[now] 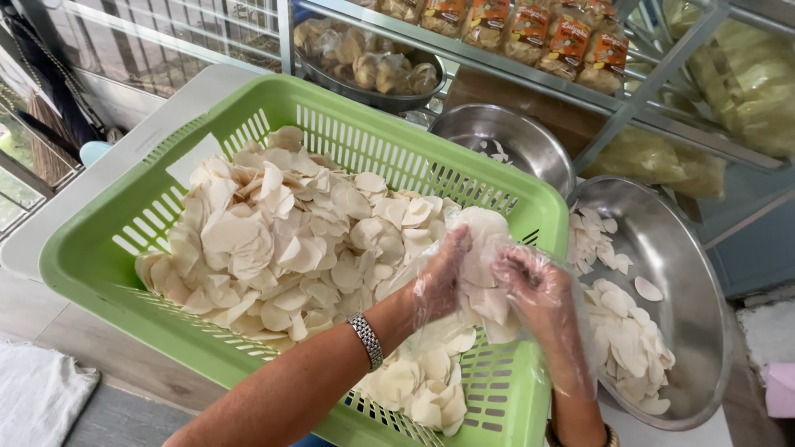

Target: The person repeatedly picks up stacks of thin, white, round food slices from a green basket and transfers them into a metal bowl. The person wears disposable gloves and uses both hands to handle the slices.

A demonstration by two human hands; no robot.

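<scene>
Fingers (447, 257) of both gloved hands gripping pale chips (484, 265) | green basket (91, 257) beneath | steel bowl (704, 331) right

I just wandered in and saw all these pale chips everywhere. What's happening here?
A person wearing thin clear plastic gloves holds a handful of pale round crackers between the left hand and right hand, over the right end of a green plastic basket heaped with the same crackers. To the right, a wide steel bowl holds a thinner layer of them. A smaller steel bowl sits behind, and bagged snacks line the shelf above.
</scene>
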